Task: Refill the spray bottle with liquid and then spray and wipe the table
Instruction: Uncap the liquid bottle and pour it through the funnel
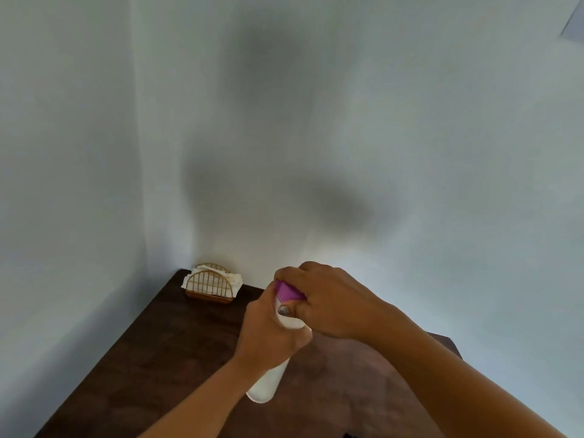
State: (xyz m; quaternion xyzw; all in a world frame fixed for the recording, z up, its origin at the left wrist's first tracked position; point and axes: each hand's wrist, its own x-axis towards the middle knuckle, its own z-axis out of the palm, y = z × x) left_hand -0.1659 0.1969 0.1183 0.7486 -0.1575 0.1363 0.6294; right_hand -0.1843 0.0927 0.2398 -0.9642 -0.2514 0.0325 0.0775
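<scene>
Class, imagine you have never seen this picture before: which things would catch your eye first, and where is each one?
First, low in the middle, two hands meet on a white spray bottle held tilted above the dark wooden table: the left hand grips its body and the right hand closes over its purple top. Next, a gold wire napkin holder with white napkins sits at the table's far corner, against the pale wall.

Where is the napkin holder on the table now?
In the head view, the gold wire napkin holder stands at the far left corner of the dark table, near the wall corner, beyond and left of both hands.
</scene>
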